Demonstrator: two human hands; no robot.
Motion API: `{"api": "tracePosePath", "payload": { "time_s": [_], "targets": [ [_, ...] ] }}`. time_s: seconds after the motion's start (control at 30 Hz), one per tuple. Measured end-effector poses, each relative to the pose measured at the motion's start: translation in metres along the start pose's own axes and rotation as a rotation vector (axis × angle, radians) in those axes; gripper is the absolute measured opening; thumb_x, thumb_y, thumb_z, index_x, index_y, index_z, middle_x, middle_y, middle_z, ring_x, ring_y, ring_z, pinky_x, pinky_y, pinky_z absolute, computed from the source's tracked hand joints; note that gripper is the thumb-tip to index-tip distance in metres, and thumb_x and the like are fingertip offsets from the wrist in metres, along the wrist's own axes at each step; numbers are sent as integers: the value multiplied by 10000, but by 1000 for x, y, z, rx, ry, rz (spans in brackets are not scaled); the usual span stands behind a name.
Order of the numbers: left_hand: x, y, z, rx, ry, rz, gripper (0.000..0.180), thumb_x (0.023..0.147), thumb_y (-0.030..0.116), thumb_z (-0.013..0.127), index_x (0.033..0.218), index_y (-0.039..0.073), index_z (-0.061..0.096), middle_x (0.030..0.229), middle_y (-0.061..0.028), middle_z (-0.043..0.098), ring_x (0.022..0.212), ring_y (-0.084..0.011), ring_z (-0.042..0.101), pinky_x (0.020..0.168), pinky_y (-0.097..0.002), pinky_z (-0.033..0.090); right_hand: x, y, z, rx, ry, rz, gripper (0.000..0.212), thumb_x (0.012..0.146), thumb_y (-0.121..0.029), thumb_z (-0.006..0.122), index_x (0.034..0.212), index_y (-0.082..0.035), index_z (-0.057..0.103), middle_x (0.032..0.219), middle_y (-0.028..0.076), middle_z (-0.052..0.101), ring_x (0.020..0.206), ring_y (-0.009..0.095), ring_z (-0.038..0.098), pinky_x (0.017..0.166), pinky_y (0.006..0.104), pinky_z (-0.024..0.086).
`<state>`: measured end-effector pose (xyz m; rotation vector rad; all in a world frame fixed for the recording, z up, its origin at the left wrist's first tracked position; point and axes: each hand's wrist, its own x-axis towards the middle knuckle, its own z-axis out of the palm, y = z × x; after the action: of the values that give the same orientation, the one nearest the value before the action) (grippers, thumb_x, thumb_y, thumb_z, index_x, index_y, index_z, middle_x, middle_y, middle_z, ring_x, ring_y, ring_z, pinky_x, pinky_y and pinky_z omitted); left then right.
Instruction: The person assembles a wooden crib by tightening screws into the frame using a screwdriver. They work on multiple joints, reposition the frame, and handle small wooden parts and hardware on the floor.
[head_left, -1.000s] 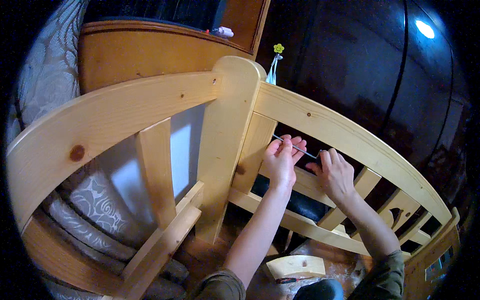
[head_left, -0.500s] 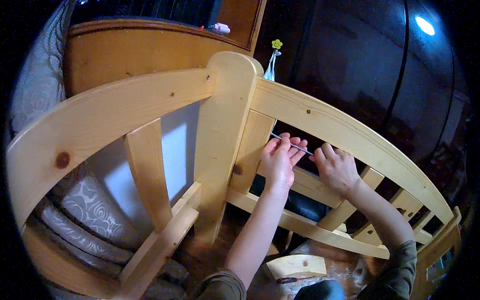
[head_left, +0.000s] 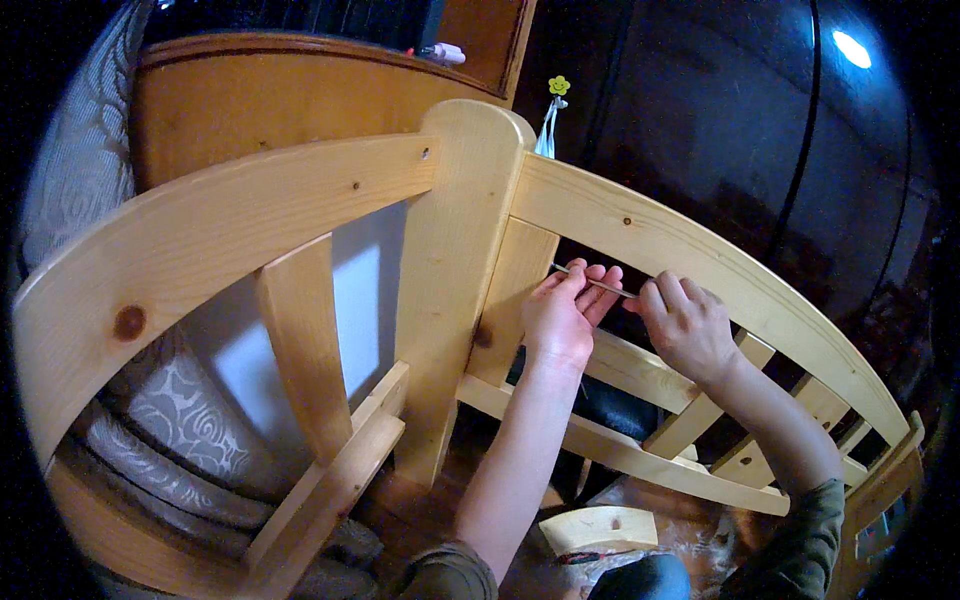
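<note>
A thin metal rod [head_left: 608, 288] slants between my two hands, below the curved top rail [head_left: 690, 243] of a pale wooden frame. My left hand [head_left: 556, 318] pinches it near its left end, thumb against fingertips, palm turned up. That end points at the upright slat [head_left: 513, 295] beside the thick corner post [head_left: 448, 290]; whether it touches the wood I cannot tell. Closed round the rod's right end is my right hand [head_left: 688, 328], whose fingers hide that end.
Another railed side [head_left: 230, 195] meets the post on the left. On the floor lie a loose curved wooden piece [head_left: 605, 525] and a tool with a red and black handle [head_left: 580, 557]. Patterned grey fabric [head_left: 185, 420] sits behind the left side; a dark glossy cabinet [head_left: 720, 130] stands behind the right.
The whole view has shifted slightly. My right hand has turned a little at the rod's end and its fingers have shifted; my left hand keeps its pinch.
</note>
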<state>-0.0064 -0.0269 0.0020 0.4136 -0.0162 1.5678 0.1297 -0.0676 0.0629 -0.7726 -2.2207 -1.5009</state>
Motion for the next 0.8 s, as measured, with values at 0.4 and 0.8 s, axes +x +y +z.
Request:
{"api": "tracePosePath", "payload": {
  "time_s": [0.4,0.8],
  "targets": [
    [6,-26,-4,206,20,245,150,874,127,470,957,9,429,897,-116,547,863,-268,589,736,-370,511,-18,-14,43,1136,-370,1105,470,888,-329,432,559,-13,544,464,51,486,420,128,443,429,307,385],
    [3,-28,1,51,4,216,106,879,123,459,926,32,433,916,-116,547,935,-287,563,815,-403,478,-8,-16,34,803,-102,900,432,868,-301,465,561,-7,541,457,145,480,405,251,474,428,368,370]
  ]
}}
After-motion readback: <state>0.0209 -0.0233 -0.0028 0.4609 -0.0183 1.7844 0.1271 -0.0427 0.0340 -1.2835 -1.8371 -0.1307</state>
